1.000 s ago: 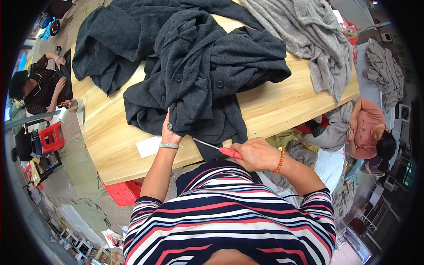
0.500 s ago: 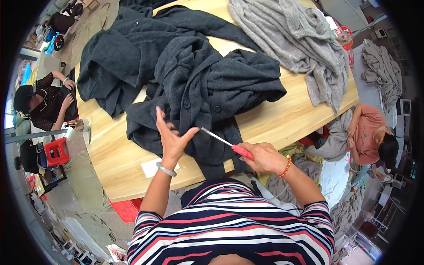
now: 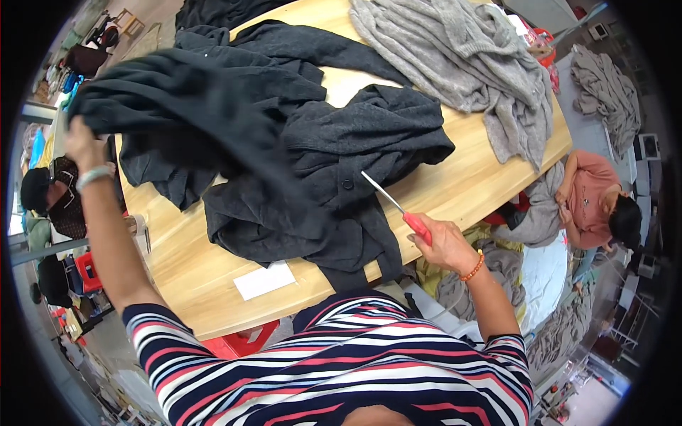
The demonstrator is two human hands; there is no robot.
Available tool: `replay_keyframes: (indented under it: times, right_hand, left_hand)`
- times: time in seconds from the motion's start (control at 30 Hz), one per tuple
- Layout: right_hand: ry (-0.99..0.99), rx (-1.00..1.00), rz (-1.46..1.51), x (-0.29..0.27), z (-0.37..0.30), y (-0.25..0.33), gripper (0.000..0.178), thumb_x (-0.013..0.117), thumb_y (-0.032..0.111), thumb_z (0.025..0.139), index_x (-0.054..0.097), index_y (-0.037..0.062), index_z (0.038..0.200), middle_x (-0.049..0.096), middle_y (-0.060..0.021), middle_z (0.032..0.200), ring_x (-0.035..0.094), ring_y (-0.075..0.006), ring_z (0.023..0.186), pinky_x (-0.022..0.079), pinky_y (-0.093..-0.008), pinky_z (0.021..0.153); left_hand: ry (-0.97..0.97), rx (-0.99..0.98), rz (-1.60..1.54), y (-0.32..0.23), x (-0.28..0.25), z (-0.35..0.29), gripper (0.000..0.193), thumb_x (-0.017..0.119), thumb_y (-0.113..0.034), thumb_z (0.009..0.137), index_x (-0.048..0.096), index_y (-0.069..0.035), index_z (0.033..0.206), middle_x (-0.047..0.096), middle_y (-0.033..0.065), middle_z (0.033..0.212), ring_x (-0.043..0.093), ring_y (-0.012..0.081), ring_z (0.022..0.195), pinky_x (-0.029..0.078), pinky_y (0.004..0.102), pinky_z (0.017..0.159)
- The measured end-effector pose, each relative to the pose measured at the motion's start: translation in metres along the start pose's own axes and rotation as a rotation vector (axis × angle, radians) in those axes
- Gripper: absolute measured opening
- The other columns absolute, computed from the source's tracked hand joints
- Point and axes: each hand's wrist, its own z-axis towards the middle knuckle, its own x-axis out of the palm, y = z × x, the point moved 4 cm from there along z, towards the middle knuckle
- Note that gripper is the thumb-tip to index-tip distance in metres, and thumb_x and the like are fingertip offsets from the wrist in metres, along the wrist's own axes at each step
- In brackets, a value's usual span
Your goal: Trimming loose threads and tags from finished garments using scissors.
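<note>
Far out to the left, my left hand (image 3: pixel 84 148) grips the edge of a dark charcoal knit garment. The raised part of this cloth (image 3: pixel 185 92) is blurred and stretches from the hand toward the table's middle. A dark cardigan (image 3: pixel 369 135) with buttons on its front lies bunched there; where the raised cloth joins it I cannot make out. My right hand (image 3: pixel 449 245) is closed around the red handle of a tool with a slim silver blade (image 3: pixel 383 190). Its tip points up and left, close over the cardigan.
More dark knitwear (image 3: pixel 298 42) covers the back of the wooden table (image 3: pixel 483 188). A light grey knit garment (image 3: pixel 440 64) lies at back right. White paper (image 3: pixel 264 280) rests near the front edge. A person (image 3: pixel 597 202) handles grey cloth at right; another (image 3: pixel 60 195) sits at left.
My left hand was open over the cardigan; it has swung far left, gripping and lifting dark cloth. My right hand has shifted slightly right with the red-handled tool. More of the white paper shows.
</note>
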Motion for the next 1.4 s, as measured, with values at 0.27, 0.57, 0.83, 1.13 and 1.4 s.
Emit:
replay_keyframes:
  times: [0.27, 0.57, 0.83, 1.13, 1.4]
  right_hand:
    - [0.02, 0.057, -0.002, 0.009, 0.007, 0.004, 0.035, 0.062, 0.02, 0.086, 0.054, 0.0071, 0.118, 0.063, -0.0202, 0.08, 0.062, -0.0408, 0.076, 0.05, -0.0439, 0.068]
    - [0.043, 0.082, -0.094, -0.005, -0.011, 0.016, 0.038, 0.061, 0.025, 0.086, 0.055, 0.0064, 0.118, 0.062, -0.0236, 0.077, 0.062, -0.041, 0.073, 0.049, -0.0456, 0.066]
    - [0.134, 0.145, -0.12, -0.017, -0.021, 0.009, 0.035, 0.06, 0.028, 0.086, 0.057, 0.0064, 0.113, 0.064, -0.0232, 0.078, 0.062, -0.0418, 0.08, 0.048, -0.049, 0.074]
    - [-0.132, 0.142, -0.214, -0.043, 0.0, -0.017, 0.024, 0.057, 0.024, 0.086, 0.06, 0.0049, 0.1, 0.064, -0.0217, 0.075, 0.064, -0.041, 0.076, 0.049, -0.0504, 0.071]
    - [0.165, 0.156, -0.124, -0.023, -0.054, -0.014, 0.035, 0.06, 0.029, 0.085, 0.059, 0.0059, 0.111, 0.065, -0.0228, 0.08, 0.063, -0.0413, 0.079, 0.05, -0.0481, 0.074]
  left_hand:
    - [-0.06, 0.989, 0.974, -0.042, 0.02, -0.013, 0.056, 0.072, -0.036, 0.077, 0.058, 0.006, 0.112, 0.064, 0.0235, 0.107, 0.063, 0.0365, 0.096, 0.048, 0.042, 0.085]
    - [1.199, -0.162, 0.407, 0.072, 0.118, -0.499, 0.068, 0.081, -0.032, 0.07, 0.053, 0.005, 0.12, 0.061, 0.0143, 0.085, 0.06, 0.0257, 0.076, 0.05, 0.0348, 0.074]
    - [1.29, -0.546, -0.08, 0.115, 0.13, -0.551, 0.011, 0.064, -0.012, 0.089, 0.063, -0.001, 0.091, 0.058, -0.0048, 0.074, 0.049, 0.0019, 0.066, 0.04, 0.0191, 0.058]
    - [1.314, -0.717, -0.263, 0.101, 0.116, -0.568, 0.017, 0.056, -0.011, 0.095, 0.056, -0.003, 0.11, 0.06, -0.0003, 0.103, 0.055, 0.0071, 0.093, 0.045, 0.0225, 0.085]
    - [1.013, -1.134, -0.657, 0.047, 0.147, -0.544, 0.039, 0.051, -0.015, 0.097, 0.043, -0.002, 0.132, 0.054, 0.0074, 0.129, 0.054, 0.0198, 0.117, 0.041, 0.0318, 0.103]
